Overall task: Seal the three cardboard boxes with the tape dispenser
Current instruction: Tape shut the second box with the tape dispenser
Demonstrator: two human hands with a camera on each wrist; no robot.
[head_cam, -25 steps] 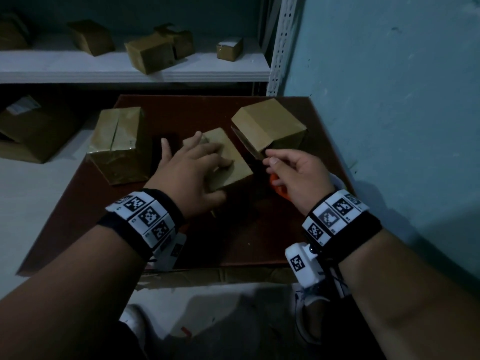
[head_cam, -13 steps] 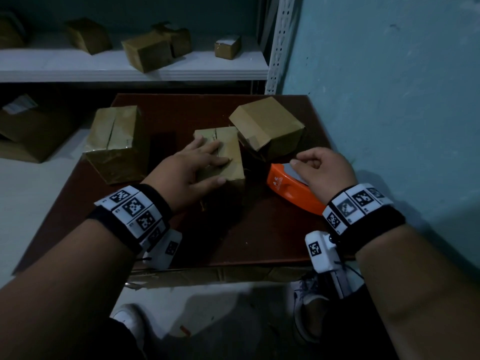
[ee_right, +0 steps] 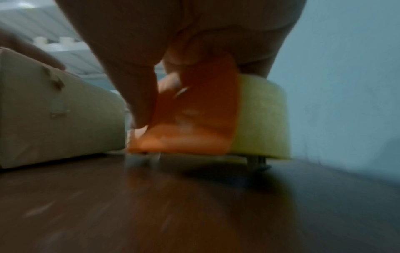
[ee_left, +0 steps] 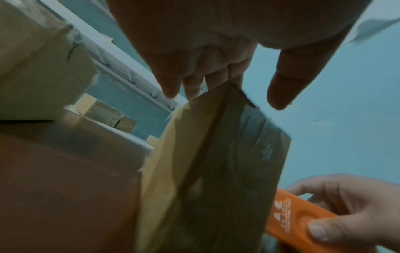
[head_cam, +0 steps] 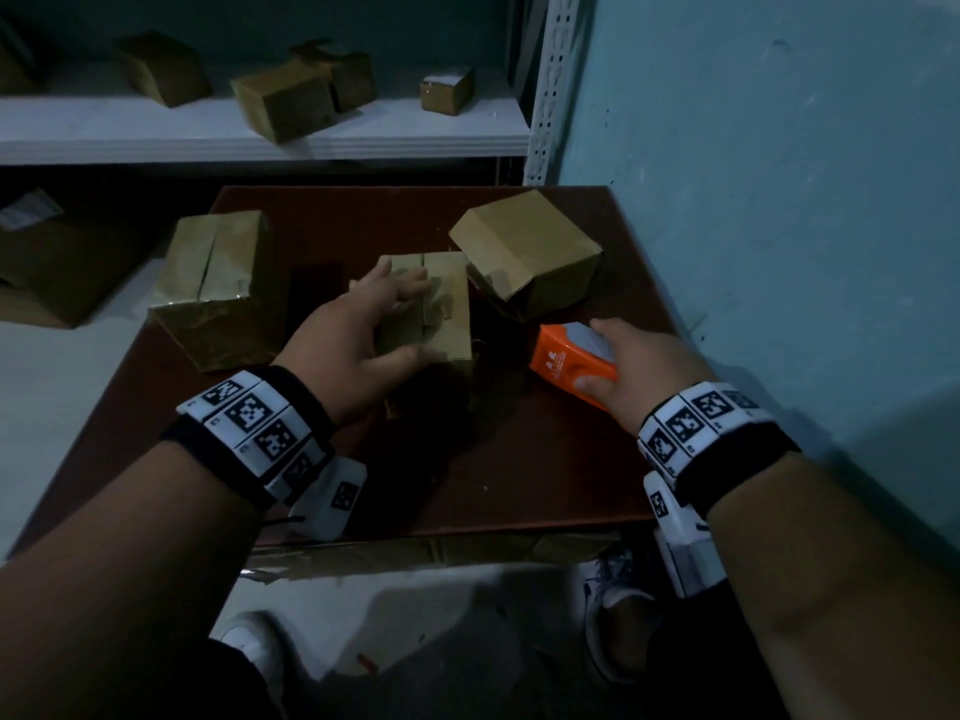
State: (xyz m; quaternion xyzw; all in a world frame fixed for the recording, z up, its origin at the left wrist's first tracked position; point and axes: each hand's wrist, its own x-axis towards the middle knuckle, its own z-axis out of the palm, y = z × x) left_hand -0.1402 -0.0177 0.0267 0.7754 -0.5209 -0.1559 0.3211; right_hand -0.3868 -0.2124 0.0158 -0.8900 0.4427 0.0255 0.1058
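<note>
Three brown cardboard boxes stand on the dark wooden table [head_cam: 545,475]: a left box [head_cam: 208,283], a middle box [head_cam: 447,309] and a tilted right box [head_cam: 524,246]. My left hand [head_cam: 374,324] holds the middle box, fingers over its top and thumb at the near edge. In the left wrist view the fingertips [ee_left: 194,85] reach over the middle box [ee_left: 216,162]. My right hand [head_cam: 639,361] grips the orange tape dispenser [head_cam: 571,363] just right of that box, low over the table. The right wrist view shows the dispenser [ee_right: 194,111] with its pale tape roll [ee_right: 262,116].
A white shelf [head_cam: 260,132] behind the table carries several small boxes. A teal wall [head_cam: 779,200] runs close along the table's right edge. Larger cartons [head_cam: 47,252] lie on the floor at left. My shoes [head_cam: 608,589] show below the table's near edge.
My left hand has turned the middle box so its seam runs away from me. My right hand has drawn the orange dispenser out to the right and nearer, into plain sight.
</note>
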